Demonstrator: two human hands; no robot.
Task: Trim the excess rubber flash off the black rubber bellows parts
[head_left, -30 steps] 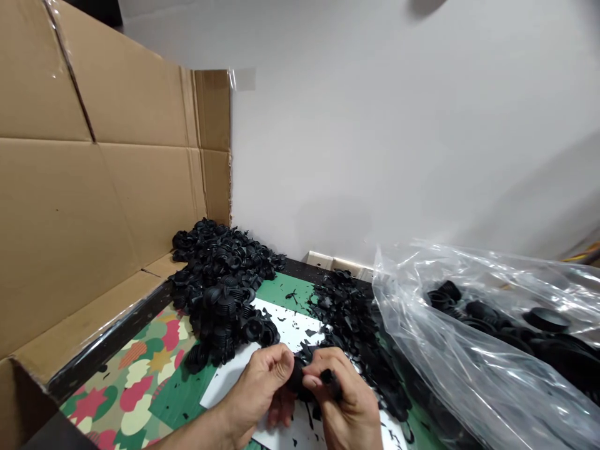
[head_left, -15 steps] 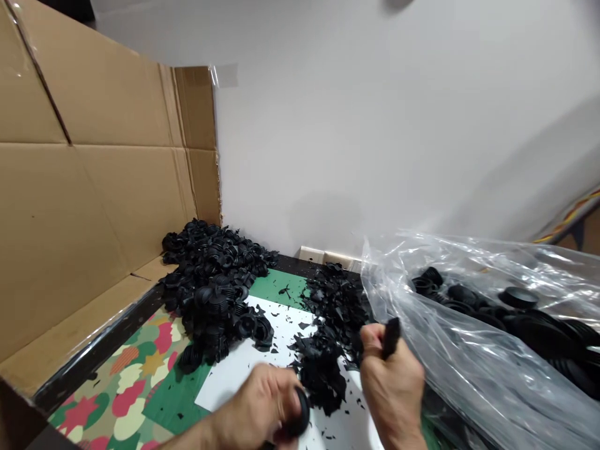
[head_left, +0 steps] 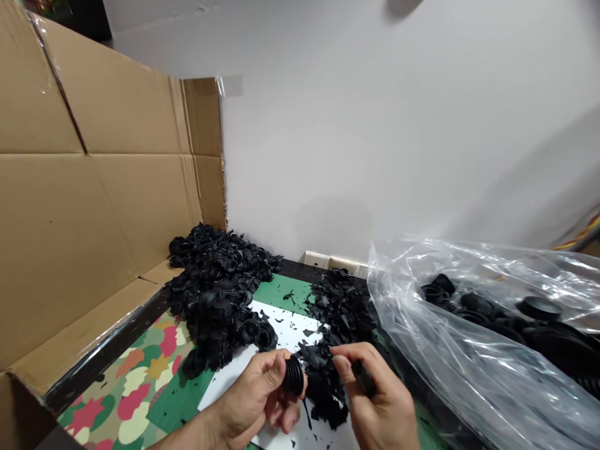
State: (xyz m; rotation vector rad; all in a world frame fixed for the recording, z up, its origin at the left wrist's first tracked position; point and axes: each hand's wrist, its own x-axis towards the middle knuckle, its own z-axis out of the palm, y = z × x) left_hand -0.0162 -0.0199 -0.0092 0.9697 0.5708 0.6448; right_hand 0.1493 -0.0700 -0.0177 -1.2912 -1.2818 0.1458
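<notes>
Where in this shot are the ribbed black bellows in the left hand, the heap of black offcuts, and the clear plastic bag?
Ribbed black bellows (head_left: 294, 377): head view, on its ribbed side.
Heap of black offcuts (head_left: 341, 310): head view, on the heap's upper part.
Clear plastic bag (head_left: 450, 381): head view, on its front film.

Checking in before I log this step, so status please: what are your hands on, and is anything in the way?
Left hand gripping a ribbed rubber boot. Right hand pinching a black piece. Scrap pile between the hands, right beside the boot.
</notes>
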